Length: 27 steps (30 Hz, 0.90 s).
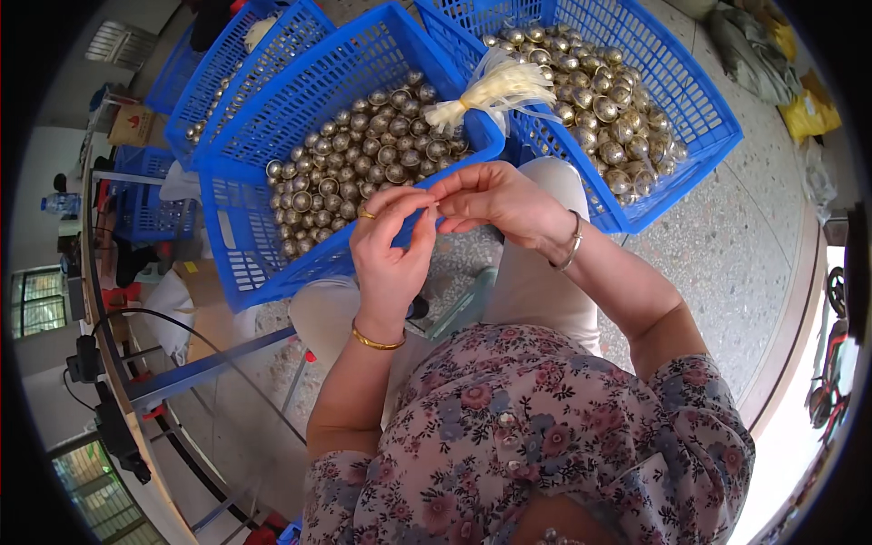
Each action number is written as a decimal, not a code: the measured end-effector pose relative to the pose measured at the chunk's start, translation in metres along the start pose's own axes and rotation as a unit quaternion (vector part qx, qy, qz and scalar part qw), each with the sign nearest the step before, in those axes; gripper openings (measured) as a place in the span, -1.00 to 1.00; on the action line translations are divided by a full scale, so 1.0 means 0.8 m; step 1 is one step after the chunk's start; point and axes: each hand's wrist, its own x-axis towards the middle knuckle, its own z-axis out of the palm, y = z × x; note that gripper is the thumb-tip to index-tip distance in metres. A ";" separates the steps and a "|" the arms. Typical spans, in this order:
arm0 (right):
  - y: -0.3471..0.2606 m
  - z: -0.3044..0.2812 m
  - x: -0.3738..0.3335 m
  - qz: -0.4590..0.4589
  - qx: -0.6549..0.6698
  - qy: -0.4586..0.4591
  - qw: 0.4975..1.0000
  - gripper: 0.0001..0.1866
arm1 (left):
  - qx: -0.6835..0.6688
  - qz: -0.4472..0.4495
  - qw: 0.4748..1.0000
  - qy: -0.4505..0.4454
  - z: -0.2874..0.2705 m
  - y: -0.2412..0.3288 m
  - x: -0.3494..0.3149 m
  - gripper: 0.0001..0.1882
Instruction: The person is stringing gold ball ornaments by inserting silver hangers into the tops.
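My left hand (392,250) and my right hand (504,204) meet at the fingertips, just over the near rim of a blue plastic basket (222,195). Thumb and fingers of both are pinched together; whatever lies between them is too small to make out. Below and beyond the hands, the basket holds many shiny, silver-gold metal balls (350,150). A bundle of pale, thin strips (504,86), tied near one end, hangs over the basket's right corner, close to my right hand.
To the right stands a second blue basket (699,104) with more metal balls (604,109). Further blue baskets (245,54) are stacked at the far left. A metal frame bar (213,368) and black cable (204,341) run along my left. Yellow sacking (808,113) lies at far right.
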 end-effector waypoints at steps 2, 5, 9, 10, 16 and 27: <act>0.004 0.010 0.004 0.013 -0.005 -0.009 1.000 -0.81 | 0.000 -0.004 1.000 0.003 -0.006 -0.007 -0.008 -0.78; 0.013 0.019 0.007 -0.022 -0.042 -0.011 0.999 -0.82 | -0.077 -0.084 0.993 0.025 -0.011 -0.012 -0.019 -0.86; 0.029 0.020 0.013 -0.196 -0.245 0.003 0.950 -0.89 | -0.282 -0.214 0.933 0.063 -0.010 -0.004 -0.027 -0.93; 0.028 0.024 0.014 -0.210 -0.237 0.007 0.948 -0.91 | -0.321 -0.237 0.914 0.071 -0.010 -0.001 -0.028 -0.95; 0.008 0.031 -0.002 -0.078 -0.149 0.003 0.986 -0.92 | -0.351 -0.258 0.897 0.075 -0.005 0.000 -0.030 -0.95; 0.015 0.029 -0.002 -0.486 -0.566 0.066 0.663 -0.79 | -0.395 -0.345 0.849 0.068 -0.005 -0.006 -0.033 -0.91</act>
